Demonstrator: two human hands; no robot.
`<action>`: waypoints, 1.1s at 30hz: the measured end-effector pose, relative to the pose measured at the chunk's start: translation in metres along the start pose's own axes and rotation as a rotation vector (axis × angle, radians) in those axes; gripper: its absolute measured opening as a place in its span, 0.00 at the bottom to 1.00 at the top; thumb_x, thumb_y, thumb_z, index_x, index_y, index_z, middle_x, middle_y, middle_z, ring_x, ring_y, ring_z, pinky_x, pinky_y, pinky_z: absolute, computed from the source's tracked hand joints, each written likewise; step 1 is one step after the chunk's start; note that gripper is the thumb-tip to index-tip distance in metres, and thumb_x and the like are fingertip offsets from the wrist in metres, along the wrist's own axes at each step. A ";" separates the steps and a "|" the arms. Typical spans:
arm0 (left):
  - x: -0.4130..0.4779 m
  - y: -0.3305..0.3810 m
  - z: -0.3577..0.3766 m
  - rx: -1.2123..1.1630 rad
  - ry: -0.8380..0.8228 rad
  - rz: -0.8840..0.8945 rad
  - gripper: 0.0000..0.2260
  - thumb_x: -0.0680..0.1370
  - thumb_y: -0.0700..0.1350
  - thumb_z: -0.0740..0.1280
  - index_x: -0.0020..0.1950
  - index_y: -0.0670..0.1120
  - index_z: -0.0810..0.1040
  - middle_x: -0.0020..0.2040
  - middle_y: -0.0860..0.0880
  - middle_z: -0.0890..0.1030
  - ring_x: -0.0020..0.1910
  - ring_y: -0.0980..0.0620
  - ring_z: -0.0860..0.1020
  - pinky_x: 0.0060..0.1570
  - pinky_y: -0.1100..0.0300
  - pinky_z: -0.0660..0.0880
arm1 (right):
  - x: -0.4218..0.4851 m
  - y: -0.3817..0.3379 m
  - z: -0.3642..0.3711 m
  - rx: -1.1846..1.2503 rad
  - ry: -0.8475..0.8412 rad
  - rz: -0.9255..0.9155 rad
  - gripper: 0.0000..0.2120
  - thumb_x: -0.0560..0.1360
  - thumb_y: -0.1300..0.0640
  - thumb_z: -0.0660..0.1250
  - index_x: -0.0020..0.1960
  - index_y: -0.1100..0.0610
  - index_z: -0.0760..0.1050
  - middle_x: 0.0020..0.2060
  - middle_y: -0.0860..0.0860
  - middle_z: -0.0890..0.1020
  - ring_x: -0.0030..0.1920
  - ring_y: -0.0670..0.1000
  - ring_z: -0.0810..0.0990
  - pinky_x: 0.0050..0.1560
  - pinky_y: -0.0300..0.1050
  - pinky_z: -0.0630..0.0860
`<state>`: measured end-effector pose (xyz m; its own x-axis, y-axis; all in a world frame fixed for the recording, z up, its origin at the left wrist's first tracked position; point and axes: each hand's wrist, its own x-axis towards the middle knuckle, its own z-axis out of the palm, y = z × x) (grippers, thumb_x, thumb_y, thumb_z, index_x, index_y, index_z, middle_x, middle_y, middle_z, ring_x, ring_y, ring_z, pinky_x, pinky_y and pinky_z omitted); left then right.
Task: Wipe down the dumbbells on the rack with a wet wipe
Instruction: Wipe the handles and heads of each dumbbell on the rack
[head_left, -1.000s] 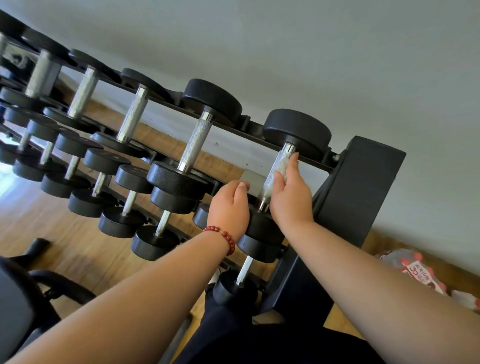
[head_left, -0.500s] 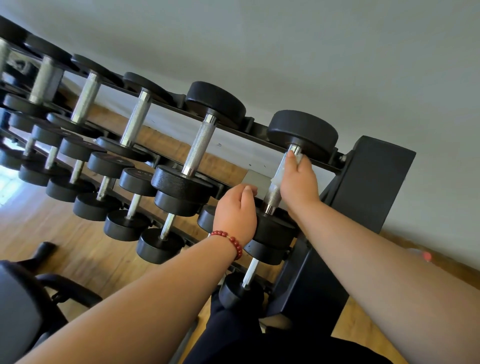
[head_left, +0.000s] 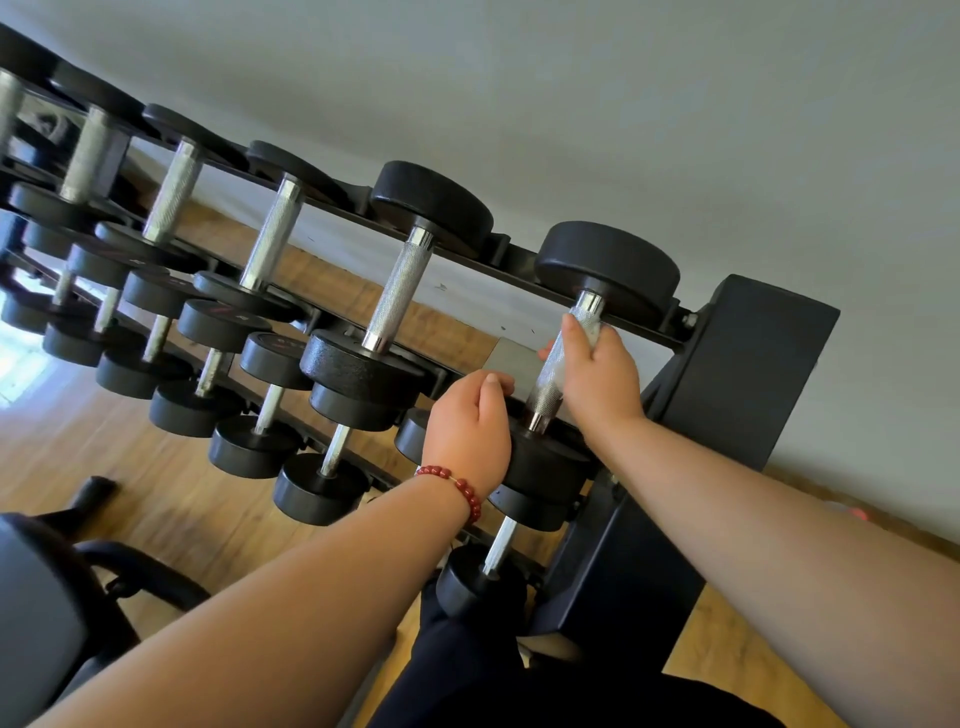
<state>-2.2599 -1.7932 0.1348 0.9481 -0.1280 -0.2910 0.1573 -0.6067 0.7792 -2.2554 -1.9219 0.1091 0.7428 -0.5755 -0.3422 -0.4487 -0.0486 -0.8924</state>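
R hand (head_left: 602, 374) wraps wet wipe (head_left: 589, 326) round upper part of knurled handle (head_left: 545, 397) of dumbbell (head_left: 550, 467), last on right of rack's (head_left: 748, 364) top row. L hand (head_left: 467, 431) is curled over rim of near head (head_left: 535, 447), apparently bracing it; fingertips hidden.

Step, our read: handle wipe. To do it well:
- wipe fully round bar
- twist while sliding collar to collar
- press into knurl, where grime sits
- L stops head rolling in cradle

Heads after, we think.

Orientation: long axis runs near-to-far, tilted. Far head (head_left: 608, 265) sits higher, by wall; near head is low, toward us. Parallel w/ neighbours.
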 end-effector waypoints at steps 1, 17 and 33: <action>0.001 0.000 0.000 -0.001 0.000 0.000 0.17 0.84 0.45 0.52 0.57 0.46 0.80 0.54 0.51 0.80 0.56 0.55 0.75 0.59 0.61 0.69 | 0.006 -0.005 -0.001 0.011 0.031 0.005 0.17 0.80 0.41 0.58 0.53 0.55 0.73 0.48 0.54 0.84 0.51 0.54 0.82 0.56 0.51 0.77; 0.002 -0.001 0.001 -0.012 0.001 0.000 0.17 0.84 0.45 0.52 0.56 0.46 0.80 0.53 0.53 0.80 0.55 0.57 0.75 0.53 0.65 0.67 | -0.010 0.001 0.004 -0.049 0.018 -0.003 0.18 0.79 0.42 0.61 0.54 0.58 0.73 0.44 0.51 0.82 0.44 0.50 0.81 0.37 0.37 0.74; 0.003 -0.001 0.000 -0.007 -0.005 -0.008 0.16 0.84 0.45 0.52 0.54 0.49 0.79 0.53 0.54 0.79 0.53 0.58 0.75 0.47 0.73 0.65 | 0.009 -0.014 0.003 -0.016 0.131 -0.032 0.18 0.81 0.44 0.60 0.55 0.60 0.72 0.47 0.53 0.80 0.45 0.51 0.80 0.33 0.34 0.68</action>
<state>-2.2571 -1.7931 0.1325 0.9455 -0.1272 -0.2998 0.1666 -0.6020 0.7809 -2.2411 -1.9241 0.1178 0.6862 -0.6751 -0.2708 -0.4340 -0.0812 -0.8973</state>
